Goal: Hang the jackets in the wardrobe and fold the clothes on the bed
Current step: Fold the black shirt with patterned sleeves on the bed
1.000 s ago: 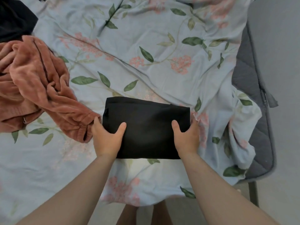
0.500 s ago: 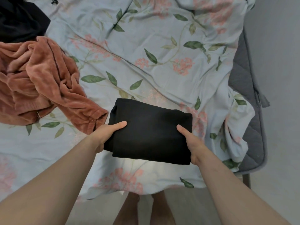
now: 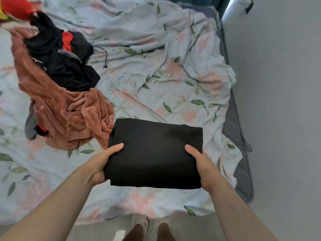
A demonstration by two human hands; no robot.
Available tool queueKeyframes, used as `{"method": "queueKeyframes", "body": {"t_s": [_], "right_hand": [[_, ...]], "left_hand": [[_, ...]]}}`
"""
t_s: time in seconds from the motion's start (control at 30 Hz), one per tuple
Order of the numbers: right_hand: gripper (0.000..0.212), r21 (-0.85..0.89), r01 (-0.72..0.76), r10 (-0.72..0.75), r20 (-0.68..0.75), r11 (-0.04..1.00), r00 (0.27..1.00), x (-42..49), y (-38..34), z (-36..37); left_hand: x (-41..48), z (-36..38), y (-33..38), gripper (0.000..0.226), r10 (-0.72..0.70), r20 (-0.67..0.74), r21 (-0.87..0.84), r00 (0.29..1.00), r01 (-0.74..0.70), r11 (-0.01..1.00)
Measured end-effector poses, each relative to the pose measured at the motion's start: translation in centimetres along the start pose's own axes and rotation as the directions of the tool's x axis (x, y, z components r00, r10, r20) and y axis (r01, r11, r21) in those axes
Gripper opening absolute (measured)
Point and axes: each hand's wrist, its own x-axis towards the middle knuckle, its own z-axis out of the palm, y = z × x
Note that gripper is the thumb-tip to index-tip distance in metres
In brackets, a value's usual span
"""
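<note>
With curled fingers, the left hand [image 3: 98,165] and right hand [image 3: 202,165] grip the folded black garment [image 3: 156,153].

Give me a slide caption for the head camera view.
Left hand and right hand grip a folded black garment over the floral bedsheet, beside a heap of unfolded clothes.

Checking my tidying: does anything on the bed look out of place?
Yes: a crumpled heap of unfolded clothes on the left of the bed, rust-brown garment under black ones. The folded black garment looks neat.
</note>
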Motion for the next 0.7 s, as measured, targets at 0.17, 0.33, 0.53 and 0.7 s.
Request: {"method": "queueKeyframes", "body": {"t_s": [0.17, 0.33, 0.53, 0.7], "right_hand": [[0.058, -0.062, 0.12, -0.12, 0.011, 0.991, 0.993, -6.1, -6.6, 2.9], [0.047, -0.074, 0.262, -0.254, 0.096, 0.962, 0.962, -11.5, -11.5, 5.8], [0.044, -0.108, 0.295, -0.253, 0.293, 0.949, 0.922, -16.6, -16.0, 10.3], [0.036, -0.125, 0.315, -0.209, 0.516, 0.941, 0.83, -20.1, -17.8, 14.1]], "left_hand": [[-8.1, 0.9, 4.5, 0.07, 0.214, -0.004, -0.005, 0.977, -0.214, 0.977], [-16.0, 0.2, 6.7, 0.055, 0.377, 0.01, -0.054, 0.926, -0.376, 0.925], [-23.8, -2.2, 7.2, 0.036, 0.592, -0.11, -0.139, 0.798, -0.603, 0.786], [-30.4, -5.4, 4.6, 0.066, 0.577, -0.266, -0.224, 0.773, -0.631, 0.743]]}}
